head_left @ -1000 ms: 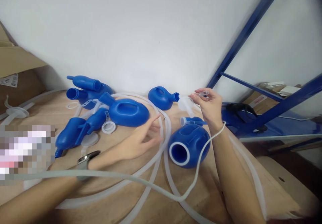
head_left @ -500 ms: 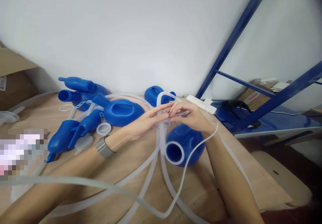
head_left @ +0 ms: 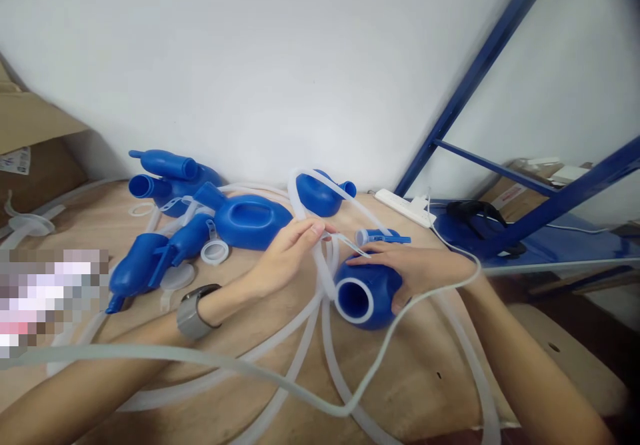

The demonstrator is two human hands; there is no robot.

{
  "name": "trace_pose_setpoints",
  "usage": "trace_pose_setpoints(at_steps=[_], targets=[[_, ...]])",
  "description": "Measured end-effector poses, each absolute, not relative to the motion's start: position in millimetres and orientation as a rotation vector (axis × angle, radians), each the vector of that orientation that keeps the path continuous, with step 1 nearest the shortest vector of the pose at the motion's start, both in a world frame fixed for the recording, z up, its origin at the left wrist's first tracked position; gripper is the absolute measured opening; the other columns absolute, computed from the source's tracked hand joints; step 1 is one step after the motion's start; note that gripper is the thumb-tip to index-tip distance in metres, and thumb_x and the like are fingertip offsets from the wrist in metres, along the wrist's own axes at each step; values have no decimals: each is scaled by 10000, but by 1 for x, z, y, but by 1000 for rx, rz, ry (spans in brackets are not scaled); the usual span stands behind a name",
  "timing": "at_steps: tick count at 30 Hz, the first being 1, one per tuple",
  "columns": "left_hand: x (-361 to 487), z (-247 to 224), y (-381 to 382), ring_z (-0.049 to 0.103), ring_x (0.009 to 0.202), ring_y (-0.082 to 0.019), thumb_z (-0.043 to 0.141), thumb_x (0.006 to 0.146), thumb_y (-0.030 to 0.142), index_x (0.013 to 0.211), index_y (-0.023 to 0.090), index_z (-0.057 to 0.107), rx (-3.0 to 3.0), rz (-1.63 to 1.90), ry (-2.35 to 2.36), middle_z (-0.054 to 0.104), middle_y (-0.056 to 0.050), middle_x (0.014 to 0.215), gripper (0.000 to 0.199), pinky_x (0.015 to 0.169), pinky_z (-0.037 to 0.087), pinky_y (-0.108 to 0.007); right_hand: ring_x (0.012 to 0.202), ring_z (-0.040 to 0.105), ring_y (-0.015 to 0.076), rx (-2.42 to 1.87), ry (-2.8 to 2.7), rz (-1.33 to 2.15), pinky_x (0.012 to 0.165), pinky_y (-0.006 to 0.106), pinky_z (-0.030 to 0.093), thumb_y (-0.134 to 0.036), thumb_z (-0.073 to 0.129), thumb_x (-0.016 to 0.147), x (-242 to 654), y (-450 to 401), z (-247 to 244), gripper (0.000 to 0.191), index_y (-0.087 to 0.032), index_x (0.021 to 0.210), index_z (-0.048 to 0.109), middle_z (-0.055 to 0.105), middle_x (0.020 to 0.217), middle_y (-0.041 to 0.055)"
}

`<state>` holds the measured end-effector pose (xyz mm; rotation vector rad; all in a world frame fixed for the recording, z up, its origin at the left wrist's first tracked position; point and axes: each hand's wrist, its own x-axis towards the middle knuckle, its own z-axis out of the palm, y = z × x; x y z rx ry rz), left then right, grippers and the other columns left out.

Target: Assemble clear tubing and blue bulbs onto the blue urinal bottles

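My left hand is closed in a pinch on a thin translucent plastic strap. A thick translucent hose passes right by its fingers; whether they grip that too is hard to see. My right hand curls over the top and far side of a blue plastic bottle. That bottle lies on the table with its wide mouth, rimmed in white, facing me. Just beyond my right hand is a small blue fitting with a translucent end.
More blue bottles and blue spouted parts lie at left with a translucent cap. Another bottle is by the wall. A power strip, blue shelf rack and cardboard box border the table. A pale cable crosses in front.
My hands were together at a translucent fitting. My right hand has moved right and down onto the blue bottle, while my left hand keeps the strap, slightly lower left.
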<state>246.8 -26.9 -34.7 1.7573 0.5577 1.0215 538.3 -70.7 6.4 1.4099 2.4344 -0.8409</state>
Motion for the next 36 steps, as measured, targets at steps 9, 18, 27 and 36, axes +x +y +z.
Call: trace_pose_setpoints(at_steps=[9, 18, 27, 36], targets=[[279, -77, -28, 583, 1282, -270, 505, 1093, 466, 1186, 242, 713, 2131, 1257, 694, 609, -100, 1274, 320, 1159, 485, -406, 1313, 687, 461, 1956, 2691, -448, 1127, 624, 531, -637, 930, 700, 527, -95, -37, 1020, -319, 1596, 561, 701, 1483, 150], [285, -105, -24, 603, 1274, -273, 571, 1064, 395, 1239, 228, 703, 2088, 1430, 685, 609, -113, 1288, 276, 1149, 501, -440, 1258, 726, 413, 2477, 2924, -264, 1091, 629, 546, -649, 982, 619, 514, -122, -86, 1714, -192, 1676, -287, 749, 1345, 204], [290, -111, -21, 685, 1220, -288, 712, 976, 394, 1227, 215, 680, 2084, 1388, 680, 726, -115, 1258, 310, 1089, 551, -454, 865, 751, 310, 2944, 2930, -88, 856, 504, 648, -654, 841, 821, 509, -128, -93, 1438, -204, 1680, -220, 722, 970, 42], [290, -113, -19, 723, 1197, -274, 707, 972, 369, 1286, 206, 685, 2068, 1396, 677, 756, -121, 1305, 354, 1067, 577, -441, 1201, 742, 368, 2914, 2766, -418, 1234, 642, 435, -632, 684, 934, 535, -155, -108, 562, -273, 1361, 621, 781, 1166, 105]])
